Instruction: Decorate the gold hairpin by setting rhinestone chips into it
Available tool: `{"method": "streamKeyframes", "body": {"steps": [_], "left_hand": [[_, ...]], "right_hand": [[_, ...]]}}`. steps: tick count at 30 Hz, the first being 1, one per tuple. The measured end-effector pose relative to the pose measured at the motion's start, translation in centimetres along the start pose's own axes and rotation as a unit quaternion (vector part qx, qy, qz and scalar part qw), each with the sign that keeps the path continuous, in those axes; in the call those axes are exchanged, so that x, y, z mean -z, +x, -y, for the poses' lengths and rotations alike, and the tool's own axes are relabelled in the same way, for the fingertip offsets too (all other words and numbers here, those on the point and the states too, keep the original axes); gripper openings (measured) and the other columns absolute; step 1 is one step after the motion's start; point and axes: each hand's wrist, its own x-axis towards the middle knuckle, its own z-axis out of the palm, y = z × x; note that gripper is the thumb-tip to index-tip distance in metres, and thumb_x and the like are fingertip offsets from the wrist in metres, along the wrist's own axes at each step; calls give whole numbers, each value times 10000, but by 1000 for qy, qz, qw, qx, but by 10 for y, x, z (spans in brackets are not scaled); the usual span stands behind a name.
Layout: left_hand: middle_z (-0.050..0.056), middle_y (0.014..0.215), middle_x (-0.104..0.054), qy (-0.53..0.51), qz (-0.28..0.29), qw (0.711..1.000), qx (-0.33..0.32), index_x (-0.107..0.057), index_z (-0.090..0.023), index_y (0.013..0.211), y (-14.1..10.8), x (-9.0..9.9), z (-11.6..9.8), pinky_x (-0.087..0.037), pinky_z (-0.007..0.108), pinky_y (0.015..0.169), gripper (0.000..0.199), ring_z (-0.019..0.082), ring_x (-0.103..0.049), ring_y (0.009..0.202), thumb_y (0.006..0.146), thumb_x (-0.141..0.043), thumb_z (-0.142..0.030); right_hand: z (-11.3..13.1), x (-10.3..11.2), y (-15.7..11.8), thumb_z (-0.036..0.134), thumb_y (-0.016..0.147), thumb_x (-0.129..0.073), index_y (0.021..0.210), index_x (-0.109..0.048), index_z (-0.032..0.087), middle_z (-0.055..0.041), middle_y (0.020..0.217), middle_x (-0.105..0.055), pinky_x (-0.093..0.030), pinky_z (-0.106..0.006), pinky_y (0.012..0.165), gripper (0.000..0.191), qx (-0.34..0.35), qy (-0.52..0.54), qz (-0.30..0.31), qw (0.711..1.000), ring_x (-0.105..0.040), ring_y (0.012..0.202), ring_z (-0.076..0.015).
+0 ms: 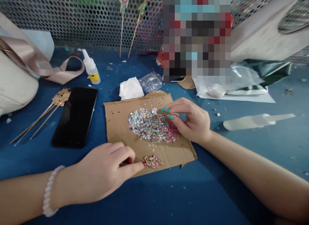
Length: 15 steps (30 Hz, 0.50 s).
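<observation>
My left hand [103,173], with a pale bead bracelet, is closed at the front of a cardboard sheet [118,122]. Its thumb touches a small gold ornament [152,161] set with shiny flakes, whose stem is mostly hidden under the fingers. Over the cardboard, my right hand [189,120] pinches a thin tan stick [164,112], its tip at the edge of a heap of glittery flakes [147,126]. The heap is mostly silver and blue, with pink flakes beside my right fingers.
To the left lie a black phone [75,118] and gold ornaments on sticks [60,96]. Behind stand a glue bottle [91,68] and crumpled white paper [131,88]. A translucent nozzle bottle [251,122] lies right. Two decorated sticks [122,31] lean against the perforated metal panel [91,18].
</observation>
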Motion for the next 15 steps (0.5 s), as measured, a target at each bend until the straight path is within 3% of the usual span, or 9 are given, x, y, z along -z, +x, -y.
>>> {"method": "streamKeyframes", "body": {"steps": [15], "left_hand": [[50, 905, -553, -7, -2, 1000, 4, -516, -220, 1261, 0, 0, -1, -387, 294, 614, 412, 167, -480, 730, 898, -394, -68]], "right_hand": [[0, 1, 0, 65, 805, -558, 955, -600, 232, -53, 855, -670, -538, -369, 694, 229, 16, 0, 5, 1000, -653, 790, -198]]}}
